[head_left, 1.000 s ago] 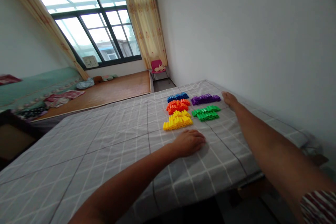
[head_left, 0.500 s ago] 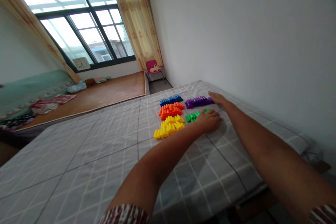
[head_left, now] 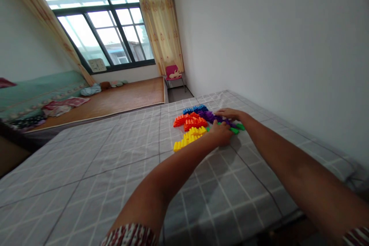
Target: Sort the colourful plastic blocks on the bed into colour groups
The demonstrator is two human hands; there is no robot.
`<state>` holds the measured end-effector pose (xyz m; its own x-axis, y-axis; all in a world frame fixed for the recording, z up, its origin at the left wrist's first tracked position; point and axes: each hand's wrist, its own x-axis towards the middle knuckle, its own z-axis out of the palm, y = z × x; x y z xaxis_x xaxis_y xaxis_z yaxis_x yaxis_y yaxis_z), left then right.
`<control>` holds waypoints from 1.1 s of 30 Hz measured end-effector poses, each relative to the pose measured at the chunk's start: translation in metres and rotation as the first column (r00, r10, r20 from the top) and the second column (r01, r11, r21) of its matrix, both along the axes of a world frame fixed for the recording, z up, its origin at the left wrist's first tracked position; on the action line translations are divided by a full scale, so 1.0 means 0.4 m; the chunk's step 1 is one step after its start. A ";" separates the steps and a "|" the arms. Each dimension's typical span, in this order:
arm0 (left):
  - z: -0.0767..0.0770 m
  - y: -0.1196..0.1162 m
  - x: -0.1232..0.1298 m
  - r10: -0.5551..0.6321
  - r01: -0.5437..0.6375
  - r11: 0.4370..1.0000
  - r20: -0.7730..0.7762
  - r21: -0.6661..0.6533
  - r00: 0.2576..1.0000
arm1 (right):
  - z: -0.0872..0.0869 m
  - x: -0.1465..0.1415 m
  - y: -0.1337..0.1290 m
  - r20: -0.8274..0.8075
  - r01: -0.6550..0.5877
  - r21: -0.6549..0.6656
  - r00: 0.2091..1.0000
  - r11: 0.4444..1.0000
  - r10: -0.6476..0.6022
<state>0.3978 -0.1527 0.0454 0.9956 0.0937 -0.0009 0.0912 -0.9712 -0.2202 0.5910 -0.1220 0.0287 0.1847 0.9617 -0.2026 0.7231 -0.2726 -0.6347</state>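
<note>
My left hand (head_left: pixel 221 134) lies over the green plastic pieces (head_left: pixel 234 130), its fingers spread; some green shows on both sides of it. Just beyond, my right hand (head_left: pixel 230 113) is stretched out flat against the purple pieces (head_left: pixel 208 116), partly covering them. The purple row slants and touches the orange pieces (head_left: pixel 196 123) and the blue pieces (head_left: pixel 196 108). Nearest my left forearm are the yellow pieces (head_left: pixel 184 143), heaped in a stepped cluster. All the pieces look like short ribbed blocks; their exact kind is too small to tell.
The pieces rest on a grey checked cloth (head_left: pixel 115 161) over a table or bed. A white wall (head_left: pixel 273 46) runs along the right. Farther back are a brown mat-covered platform (head_left: pixel 129 94), a pink chair (head_left: pixel 172 71) and a window with yellow curtains (head_left: pixel 158 19).
Both hands have moved left, pushing the purple and green pieces. The purple row now slants against the orange and blue, the green is scattered, and the orange cluster has split. The view has shifted slightly.
</note>
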 end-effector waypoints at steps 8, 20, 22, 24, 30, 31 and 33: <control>0.019 0.013 -0.230 0.005 -0.011 0.999 0.131 0.043 0.991 | 0.000 -0.223 0.060 -0.015 -0.211 0.093 0.977 0.973 0.213; 0.002 0.106 -0.626 0.240 -0.246 0.969 0.205 0.005 0.949 | -0.007 -0.645 0.182 0.081 -0.401 0.139 0.916 0.906 0.393; 0.003 0.117 -0.697 0.272 -0.277 0.961 0.199 -0.002 0.941 | 0.000 -0.722 0.197 0.085 -0.410 0.125 0.912 0.904 0.402; 0.002 0.128 -0.771 0.307 -0.312 0.950 0.205 -0.008 0.930 | 0.007 -0.802 0.209 0.071 -0.393 0.100 0.919 0.914 0.387; -0.011 0.168 -0.997 0.431 -0.436 0.899 0.262 -0.041 0.864 | 0.040 -1.031 0.243 0.080 -0.414 0.139 0.910 0.900 0.406; -0.013 0.175 -1.034 0.458 -0.461 0.886 0.263 -0.053 0.849 | 0.047 -1.065 0.249 0.064 -0.413 0.133 0.911 0.901 0.408; -0.015 0.186 -1.105 0.532 -0.531 0.843 0.264 -0.082 0.805 | 0.059 -1.129 0.263 0.007 -0.413 0.102 0.910 0.905 0.414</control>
<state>-0.0441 -0.0782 0.0395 0.7515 0.6088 0.2541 0.6476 -0.7544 -0.1077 0.1395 -0.0167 0.0522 -0.2362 0.9664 -0.1017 0.7475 0.1138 -0.6545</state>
